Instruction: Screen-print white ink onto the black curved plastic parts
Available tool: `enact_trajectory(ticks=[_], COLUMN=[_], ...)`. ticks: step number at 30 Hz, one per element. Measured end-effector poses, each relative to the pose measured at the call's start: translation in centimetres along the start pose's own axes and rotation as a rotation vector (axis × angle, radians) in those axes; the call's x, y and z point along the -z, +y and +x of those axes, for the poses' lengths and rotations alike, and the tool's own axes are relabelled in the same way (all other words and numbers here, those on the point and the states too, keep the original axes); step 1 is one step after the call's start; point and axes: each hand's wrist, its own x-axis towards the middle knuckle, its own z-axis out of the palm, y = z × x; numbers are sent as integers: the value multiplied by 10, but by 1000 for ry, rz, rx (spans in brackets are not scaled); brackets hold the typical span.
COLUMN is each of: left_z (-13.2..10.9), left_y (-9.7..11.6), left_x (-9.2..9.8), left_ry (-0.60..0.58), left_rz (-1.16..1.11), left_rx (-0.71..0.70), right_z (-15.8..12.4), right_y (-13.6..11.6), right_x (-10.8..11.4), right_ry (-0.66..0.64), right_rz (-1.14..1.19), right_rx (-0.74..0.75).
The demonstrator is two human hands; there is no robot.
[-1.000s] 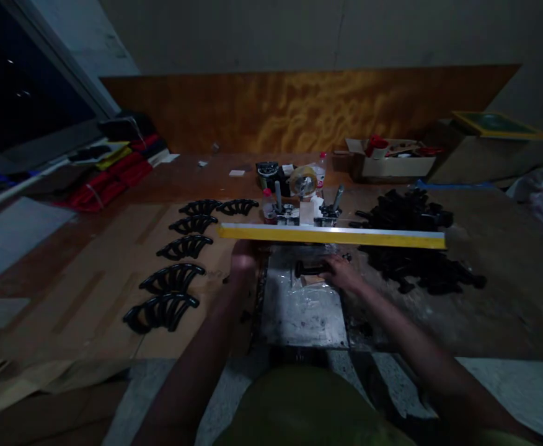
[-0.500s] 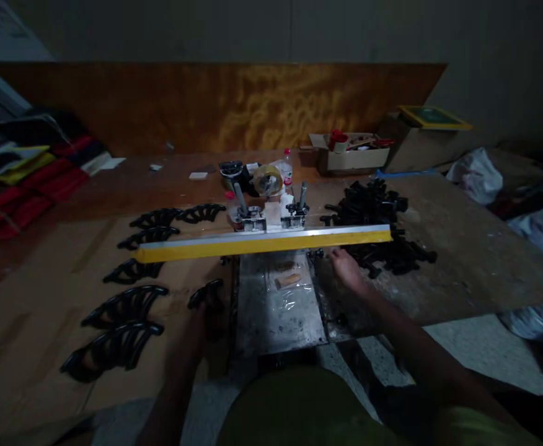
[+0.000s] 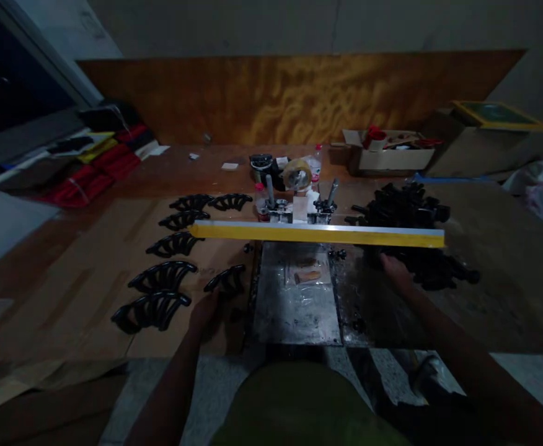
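Observation:
My left hand point(image 3: 204, 310) is closed on the near end of a glossy black curved piece with fanned prongs point(image 3: 226, 280), low over the cardboard. Similar black pieces point(image 3: 157, 277) lie in a column to its left. My right hand point(image 3: 396, 272) reaches to the near edge of a heap of black pieces point(image 3: 404, 207); its fingertips are lost in the dark, so their grip is unclear. Between my hands, a long yellow-and-silver bar point(image 3: 320, 233) is raised above a grey metal plate point(image 3: 294, 316). A small brown piece point(image 3: 307, 277) lies under clear film on the plate.
Behind the bar are metal clamps point(image 3: 302, 214), a tape roll point(image 3: 297, 175) and plastic bottles point(image 3: 316, 164). An open carton point(image 3: 395, 160) with red items stands back right. Red folded cloth point(image 3: 99, 176) lies back left. Cardboard point(image 3: 90, 266) covers the left tabletop.
My right hand has moved right, from beside the plate to the heap. My left hand still holds its black piece beside the plate. The camera view has turned left.

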Motion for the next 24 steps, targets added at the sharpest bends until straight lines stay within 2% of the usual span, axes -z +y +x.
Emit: enact_trajectory(ticks=[3, 5, 8, 11, 13, 16, 18, 20, 24], left_z=[-11, -16, -18, -21, -28, -42, -49, -51, -46], left_y=[10, 32, 81, 127, 150, 169, 178, 185, 200], left_x=[10, 20, 39, 58, 71, 87, 97, 106, 116], left_ry=[93, 188, 258, 242, 234, 286, 314, 295, 269], left_rz=[-139, -298, -476, -677, -868, -1077, -1138, -1187, -1213], left_rx=[16, -32, -138, -222, -291, -394, -436, -480, -534], right_z=[10, 18, 30, 32, 28, 18, 15, 16, 23], right_y=[-55, -102, -169, -209, -219, -216, -213, -210, -212], right_x=[1, 2, 3, 1, -2, -8, -11, -11, -10], right_ry=[97, 166, 207, 197, 159, 91, 68, 52, 14], right_rz=[376, 497, 461, 329, 270, 251, 298, 370, 460], right_rx=[12, 126, 375, 586, 708, 807, 808, 785, 763])
